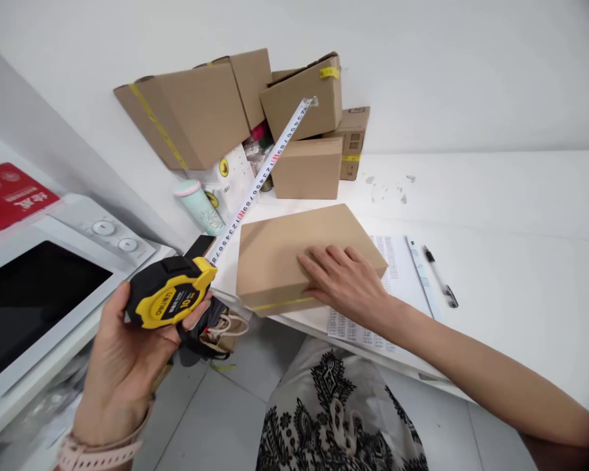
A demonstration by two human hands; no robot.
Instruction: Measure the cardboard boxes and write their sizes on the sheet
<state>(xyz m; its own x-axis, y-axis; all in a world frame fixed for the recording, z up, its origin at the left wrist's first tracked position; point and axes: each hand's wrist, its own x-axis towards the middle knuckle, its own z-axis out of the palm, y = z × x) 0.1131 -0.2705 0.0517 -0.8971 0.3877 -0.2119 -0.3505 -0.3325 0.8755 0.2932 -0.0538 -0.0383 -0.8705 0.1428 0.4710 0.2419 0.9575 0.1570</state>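
My left hand (132,353) is wrapped round a black and yellow tape measure (173,297), left of the table's front edge. Its white blade (260,176) sticks out, slanting up and away to the right, with its hooked tip in front of the stacked boxes. On the white table lies a closed brown cardboard box (294,255) with a yellow strip along its near side. My right hand (346,278) rests on top of this box, fingers stretched out and holding nothing. Under the box's right side, a printed sheet (397,261) is partly covered.
Several cardboard boxes (206,111) are piled against the wall. A mint-green cup (199,206) stands beside them. To the left is a white microwave (59,275) with a red package (12,196) on top. A ruler (419,275) and a pen (440,278) lie right of the sheet.
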